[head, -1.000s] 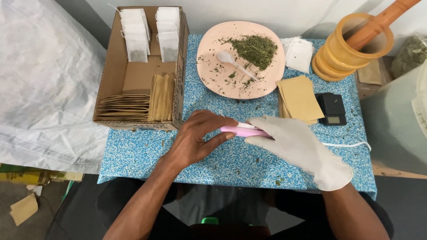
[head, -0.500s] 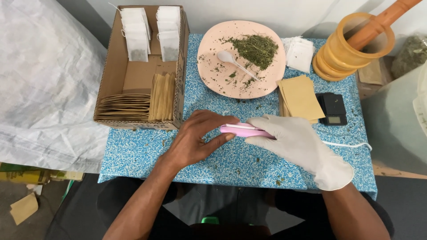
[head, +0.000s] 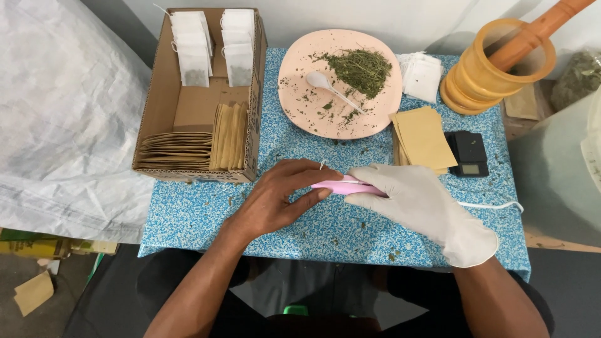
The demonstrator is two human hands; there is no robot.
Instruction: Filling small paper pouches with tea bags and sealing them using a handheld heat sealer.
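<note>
A slim pink tool (head: 343, 186) with a white cord lies across the middle of the blue speckled table (head: 200, 219). My bare left hand (head: 278, 197) cups its left end, fingers curled over something small that I cannot make out. My right hand (head: 416, 200), in a white glove, grips the tool's right part. Behind the hands a pink plate (head: 300, 109) holds dried green herb (head: 360, 67) and a white spoon (head: 325, 84).
A cardboard box (head: 156, 100) at the left holds white tea bags (head: 193, 50) and brown envelopes (head: 206, 143). More brown envelopes (head: 422, 138), a black pocket scale (head: 468, 153), white bags (head: 422, 75) and a wooden mortar with pestle (head: 494, 69) stand at the right.
</note>
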